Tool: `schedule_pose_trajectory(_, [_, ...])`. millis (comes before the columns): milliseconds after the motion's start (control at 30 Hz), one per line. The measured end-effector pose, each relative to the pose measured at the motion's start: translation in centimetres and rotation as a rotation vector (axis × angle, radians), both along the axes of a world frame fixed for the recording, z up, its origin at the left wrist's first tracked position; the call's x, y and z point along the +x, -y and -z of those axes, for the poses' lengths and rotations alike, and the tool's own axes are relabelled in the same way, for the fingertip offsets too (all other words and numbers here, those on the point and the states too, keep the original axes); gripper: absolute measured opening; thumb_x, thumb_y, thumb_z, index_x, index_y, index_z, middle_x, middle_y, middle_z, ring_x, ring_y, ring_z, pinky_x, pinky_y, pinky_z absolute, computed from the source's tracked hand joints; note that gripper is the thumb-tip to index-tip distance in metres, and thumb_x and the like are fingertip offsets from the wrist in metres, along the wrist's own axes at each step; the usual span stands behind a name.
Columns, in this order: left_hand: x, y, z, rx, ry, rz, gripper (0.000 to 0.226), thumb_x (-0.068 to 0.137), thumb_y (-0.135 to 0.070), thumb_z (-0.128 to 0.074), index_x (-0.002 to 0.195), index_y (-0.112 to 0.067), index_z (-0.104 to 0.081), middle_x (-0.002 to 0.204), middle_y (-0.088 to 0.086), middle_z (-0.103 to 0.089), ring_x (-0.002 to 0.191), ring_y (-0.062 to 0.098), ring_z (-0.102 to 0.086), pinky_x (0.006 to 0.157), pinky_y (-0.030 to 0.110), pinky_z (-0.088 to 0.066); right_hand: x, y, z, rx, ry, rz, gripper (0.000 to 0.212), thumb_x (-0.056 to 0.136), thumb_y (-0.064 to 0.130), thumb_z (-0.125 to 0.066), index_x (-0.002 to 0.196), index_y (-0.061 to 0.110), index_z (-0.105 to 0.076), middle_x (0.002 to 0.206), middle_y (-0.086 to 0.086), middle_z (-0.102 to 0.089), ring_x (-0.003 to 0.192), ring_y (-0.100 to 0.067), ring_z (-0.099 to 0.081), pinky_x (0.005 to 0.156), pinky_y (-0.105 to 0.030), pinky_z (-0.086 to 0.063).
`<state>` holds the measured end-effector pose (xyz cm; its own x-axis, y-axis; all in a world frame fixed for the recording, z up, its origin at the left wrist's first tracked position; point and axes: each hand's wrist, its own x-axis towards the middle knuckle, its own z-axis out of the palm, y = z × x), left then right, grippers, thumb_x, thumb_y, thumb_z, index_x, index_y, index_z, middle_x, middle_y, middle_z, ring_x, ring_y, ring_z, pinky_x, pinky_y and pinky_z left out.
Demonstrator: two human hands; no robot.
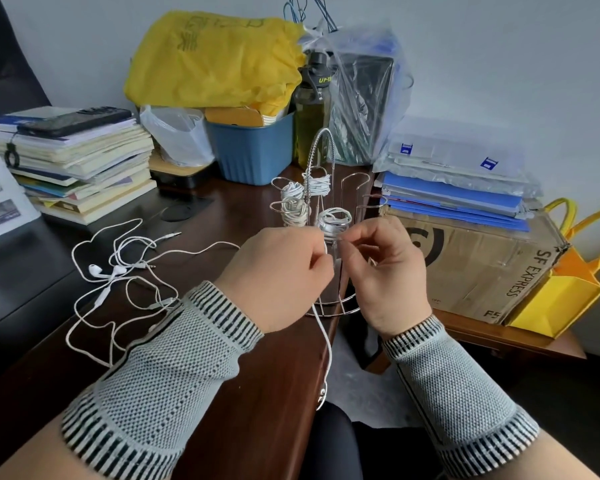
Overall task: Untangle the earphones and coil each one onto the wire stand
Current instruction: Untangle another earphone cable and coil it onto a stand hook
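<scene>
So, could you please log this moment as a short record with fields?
left hand: pinches a white earphone cable that trails off the desk edge
right hand: pinches the same cable at the wire stand
coils on stand: four, newest coil at front
still tangled: loose earphones on desk, to the left
behind stand: blue bin
</scene>
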<state>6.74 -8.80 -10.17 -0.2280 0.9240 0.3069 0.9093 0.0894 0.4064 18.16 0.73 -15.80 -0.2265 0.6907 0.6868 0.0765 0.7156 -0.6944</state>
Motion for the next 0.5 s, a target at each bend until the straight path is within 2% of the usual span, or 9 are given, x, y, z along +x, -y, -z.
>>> schedule_pose_trajectory(100, [0.3,0.0,0.5,-0.050,-0.043,0.013,0.026,0.097,-0.033,-0.045,0.076,-0.020,-0.052,0.070,-0.003,-0.065,0.072,0.018,-0.063,0.072,0.041,-0.051,0.0,0.2,0.6,0.120,0.032,-0.001,0.023,0.080,0.006,-0.066,0.095,0.024,-0.068,0.090,-0.002,-0.055,0.089,-0.001,-0.051,0.077,-0.014,-0.046])
schedule_pose_trajectory(167, [0.3,-0.1,0.8,-0.050,-0.083,0.026,0.026,0.098,-0.032,-0.045,0.075,-0.021,-0.049,0.064,-0.004,-0.056,0.069,0.021,-0.058,0.068,0.039,-0.049,-0.1,0.1,0.8,0.189,0.057,-0.001,0.027,0.080,-0.002,-0.067,0.100,0.016,-0.071,0.091,-0.004,-0.054,0.091,0.005,-0.046,0.081,-0.008,-0.040])
schedule_pose_trajectory(233, [0.4,0.0,0.7,-0.034,-0.118,0.047,0.023,0.097,-0.030,-0.047,0.076,-0.021,-0.050,0.057,-0.004,-0.046,0.065,0.021,-0.050,0.062,0.035,-0.041,-0.2,-0.1,0.9,0.213,0.074,-0.028,0.027,0.080,-0.005,-0.068,0.100,0.012,-0.072,0.092,-0.005,-0.053,0.092,0.005,-0.046,0.083,-0.008,-0.039])
schedule_pose_trajectory(333, [0.5,0.2,0.2,0.000,-0.147,0.068,0.020,0.096,-0.029,-0.048,0.078,-0.021,-0.054,0.055,-0.005,-0.043,0.063,0.019,-0.045,0.060,0.032,-0.034,-0.1,-0.3,0.8,0.214,0.080,-0.060,0.024,0.079,-0.001,-0.069,0.097,0.015,-0.072,0.092,-0.001,-0.051,0.092,0.003,-0.046,0.082,-0.009,-0.039])
schedule_pose_trajectory(433, [0.4,0.4,-0.2,0.036,-0.117,0.068,0.023,0.095,-0.032,-0.050,0.076,-0.021,-0.057,0.056,-0.006,-0.048,0.062,0.015,-0.049,0.061,0.032,-0.040,0.2,-0.5,0.4,0.203,0.085,-0.097,0.019,0.078,0.007,-0.073,0.095,0.015,-0.072,0.092,0.000,-0.051,0.092,0.007,-0.045,0.083,-0.007,-0.038])
schedule_pose_trajectory(500, [0.3,0.4,-0.7,0.048,-0.031,0.065,0.024,0.093,-0.035,-0.052,0.072,-0.025,-0.057,0.055,-0.008,-0.053,0.059,0.008,-0.056,0.060,0.024,-0.043,0.3,-0.5,0.2,0.207,0.071,-0.105,0.015,0.080,0.020,-0.073,0.095,0.018,-0.071,0.092,0.005,-0.050,0.092,0.008,-0.046,0.083,-0.006,-0.038])
